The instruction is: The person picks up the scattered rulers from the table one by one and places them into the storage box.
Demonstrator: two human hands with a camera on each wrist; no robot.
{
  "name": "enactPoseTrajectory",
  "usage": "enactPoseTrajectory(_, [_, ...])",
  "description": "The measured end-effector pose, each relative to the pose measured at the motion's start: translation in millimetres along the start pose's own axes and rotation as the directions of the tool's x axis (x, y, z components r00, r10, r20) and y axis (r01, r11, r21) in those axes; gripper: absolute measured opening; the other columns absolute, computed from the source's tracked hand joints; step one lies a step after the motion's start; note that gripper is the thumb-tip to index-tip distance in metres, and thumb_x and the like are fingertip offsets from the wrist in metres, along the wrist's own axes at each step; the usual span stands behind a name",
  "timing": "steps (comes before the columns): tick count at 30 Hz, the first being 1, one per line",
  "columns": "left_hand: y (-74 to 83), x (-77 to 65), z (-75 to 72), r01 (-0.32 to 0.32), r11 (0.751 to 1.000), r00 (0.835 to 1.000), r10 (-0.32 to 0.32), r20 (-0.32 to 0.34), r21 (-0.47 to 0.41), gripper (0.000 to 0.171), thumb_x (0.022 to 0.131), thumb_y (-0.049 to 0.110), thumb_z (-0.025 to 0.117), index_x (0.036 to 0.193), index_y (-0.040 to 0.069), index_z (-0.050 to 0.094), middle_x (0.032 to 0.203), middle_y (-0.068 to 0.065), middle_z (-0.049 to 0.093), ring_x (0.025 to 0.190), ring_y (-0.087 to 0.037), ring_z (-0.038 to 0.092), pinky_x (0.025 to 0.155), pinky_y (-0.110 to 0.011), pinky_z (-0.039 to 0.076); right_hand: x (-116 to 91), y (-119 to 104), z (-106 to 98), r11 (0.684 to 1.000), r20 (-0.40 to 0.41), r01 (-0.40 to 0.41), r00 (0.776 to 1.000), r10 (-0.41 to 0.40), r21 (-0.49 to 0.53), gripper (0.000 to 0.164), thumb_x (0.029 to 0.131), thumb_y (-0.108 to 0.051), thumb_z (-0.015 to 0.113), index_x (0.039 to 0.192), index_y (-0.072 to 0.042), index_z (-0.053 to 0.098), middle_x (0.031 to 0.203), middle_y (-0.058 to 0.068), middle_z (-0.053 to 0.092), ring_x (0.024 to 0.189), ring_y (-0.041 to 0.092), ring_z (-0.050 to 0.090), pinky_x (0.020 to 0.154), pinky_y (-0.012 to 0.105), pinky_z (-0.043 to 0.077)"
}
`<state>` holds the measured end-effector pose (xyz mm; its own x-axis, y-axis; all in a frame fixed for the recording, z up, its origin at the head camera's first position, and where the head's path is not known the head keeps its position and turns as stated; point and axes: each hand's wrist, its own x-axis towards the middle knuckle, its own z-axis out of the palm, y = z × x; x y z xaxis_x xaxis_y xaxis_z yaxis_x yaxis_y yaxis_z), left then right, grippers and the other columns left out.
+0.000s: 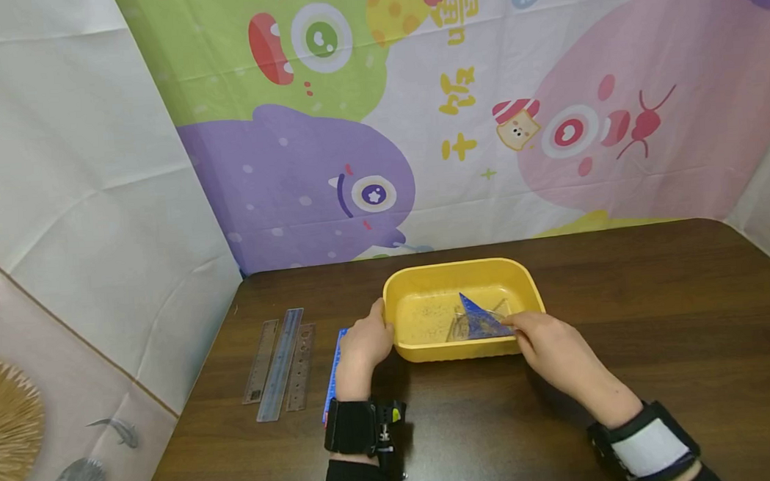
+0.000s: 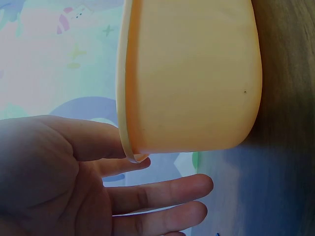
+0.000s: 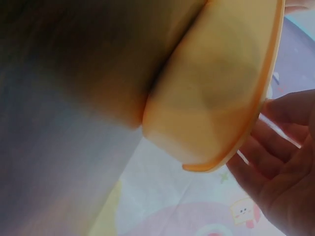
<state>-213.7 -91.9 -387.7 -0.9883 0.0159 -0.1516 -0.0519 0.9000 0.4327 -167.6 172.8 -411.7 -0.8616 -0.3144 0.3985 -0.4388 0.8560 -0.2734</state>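
A yellow plastic basin (image 1: 425, 352) stands on the brown table. My left hand (image 1: 367, 341) is at its left rim; in the left wrist view the thumb and forefinger pinch the rim corner while the other fingers stay extended. At the front right rim, my right hand (image 1: 553, 348) pinches the right corner of a blue see-through set square (image 1: 484, 321) inside the basin. Beneath that lie clear drawing tools (image 1: 458, 329), partly covered, their exact kinds hard to tell. The right wrist view shows the basin's outer wall (image 3: 211, 93) and the right fingers beyond its rim, hiding the set square.
To the left lie two clear rulers, one on the outside (image 1: 260, 362) and one with holes (image 1: 301, 367), with a longer bluish ruler (image 1: 280, 364) between them. A blue ruler (image 1: 331, 380) is partly behind the left hand. A cartoon cloth (image 1: 301, 165) hangs behind the table.
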Motion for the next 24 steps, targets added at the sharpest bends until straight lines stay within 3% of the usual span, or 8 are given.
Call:
enactPoseTrajectory(9, [-3.9,0.7,1.1,0.008,1.0,1.0,-0.008,0.012,-0.015,0.051,0.095,0.024,0.04,0.143,0.013,0.027,0.087,-0.012,0.058,0.061,-0.023,0.049,0.055,-0.035,0.036,14,10,6,0.979,0.032,-0.169,0.985,0.167,0.115,0.044,0.084,-0.006,0.058,0.124,0.009,0.048,0.131,0.032,0.039,0.119,0.046,0.04,0.093,0.055,0.036])
enactPoseTrajectory(15, [-4.5,0.3,1.2,-0.004,1.0,1.0,0.004,-0.001,-0.001,0.051,0.095,0.024,0.041,0.143,0.014,0.028,0.104,-0.016,0.061,0.068,-0.024,0.053,0.058,-0.038,0.039,25,15,8,0.922,0.127,-0.324,0.945,0.303,0.211,0.063,0.086,-0.006,0.053,0.136,0.017,0.021,0.137,0.04,0.021,0.123,0.052,0.027,0.098,0.059,0.027])
enactPoseTrajectory(19, [-4.8,0.3,0.5,-0.015,1.0,1.0,0.015,0.004,-0.001,0.05,0.095,0.025,0.04,0.143,0.014,0.028,0.106,-0.017,0.061,0.07,-0.026,0.055,0.059,-0.039,0.04,34,22,9,0.826,0.219,-0.479,0.876,0.429,0.297,0.066,0.089,-0.007,0.046,0.139,0.015,0.008,0.14,0.038,0.018,0.126,0.05,0.024,0.101,0.057,0.024])
enactPoseTrajectory(24, [-7.2,0.0,-1.3,-0.043,0.999,0.999,0.043,0.016,0.004,0.051,0.096,0.027,0.039,0.144,0.016,0.027,0.095,-0.015,0.062,0.065,-0.025,0.054,0.056,-0.037,0.039,39,32,15,0.623,0.315,-0.652,0.757,0.573,0.432,0.065,0.091,-0.006,0.04,0.143,0.007,0.003,0.145,0.031,0.012,0.131,0.045,0.02,0.104,0.053,0.022])
